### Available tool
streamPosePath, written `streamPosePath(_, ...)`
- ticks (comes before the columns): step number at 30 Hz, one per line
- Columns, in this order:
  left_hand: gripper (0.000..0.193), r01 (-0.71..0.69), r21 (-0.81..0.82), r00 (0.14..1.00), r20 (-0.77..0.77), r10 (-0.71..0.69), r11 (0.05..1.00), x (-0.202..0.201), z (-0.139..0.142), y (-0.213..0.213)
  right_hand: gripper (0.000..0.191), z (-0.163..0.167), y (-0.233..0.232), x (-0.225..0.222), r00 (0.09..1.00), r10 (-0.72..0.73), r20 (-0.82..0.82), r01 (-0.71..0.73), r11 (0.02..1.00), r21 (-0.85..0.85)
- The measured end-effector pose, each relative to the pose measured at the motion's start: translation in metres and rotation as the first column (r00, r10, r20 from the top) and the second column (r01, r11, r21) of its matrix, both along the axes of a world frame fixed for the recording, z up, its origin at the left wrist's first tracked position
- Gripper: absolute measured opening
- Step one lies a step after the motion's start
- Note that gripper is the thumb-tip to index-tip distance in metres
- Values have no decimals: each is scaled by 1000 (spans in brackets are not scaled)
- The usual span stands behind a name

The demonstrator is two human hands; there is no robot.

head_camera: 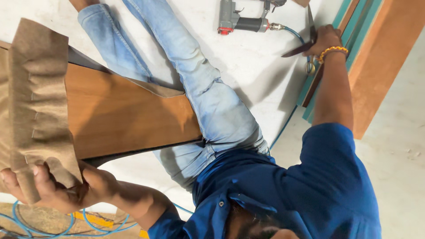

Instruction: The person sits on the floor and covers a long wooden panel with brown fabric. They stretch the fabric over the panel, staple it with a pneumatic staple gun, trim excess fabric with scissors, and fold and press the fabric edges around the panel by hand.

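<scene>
I sit on the floor with my legs in blue jeans stretched out. A brown wooden panel lies across them. Brown felt-like fabric is folded in pleats over the panel's left end. My left hand is closed on the lower edge of this fabric, at the panel's corner. Out at the upper right, my right hand, with a yellow bead bracelet on the wrist, holds dark scissors with the blades apart, by the edge of stacked boards.
A grey pneumatic staple gun lies on the white floor beyond my knees, its blue air hose running toward my right hand. Teal-edged and orange-brown boards lie at the right. Blue hose coils sit at the lower left.
</scene>
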State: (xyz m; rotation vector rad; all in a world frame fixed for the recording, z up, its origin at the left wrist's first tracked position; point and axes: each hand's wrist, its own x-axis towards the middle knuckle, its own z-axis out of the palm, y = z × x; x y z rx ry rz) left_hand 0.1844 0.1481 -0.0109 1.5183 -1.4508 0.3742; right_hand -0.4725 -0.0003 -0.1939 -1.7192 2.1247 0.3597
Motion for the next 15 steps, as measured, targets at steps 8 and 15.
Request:
streamPosePath(8, 44, 9, -23, 996, -87, -11, 1000, -5, -2, 2, 80, -10, 19, -18, 978, 132, 161, -122, 990, -71)
streamPosePath(15, 54, -12, -6, 1000, 19, 12, 1000, -4, 5, -3, 59, -11, 38, 23, 936, 232, 264, -73, 863, -500)
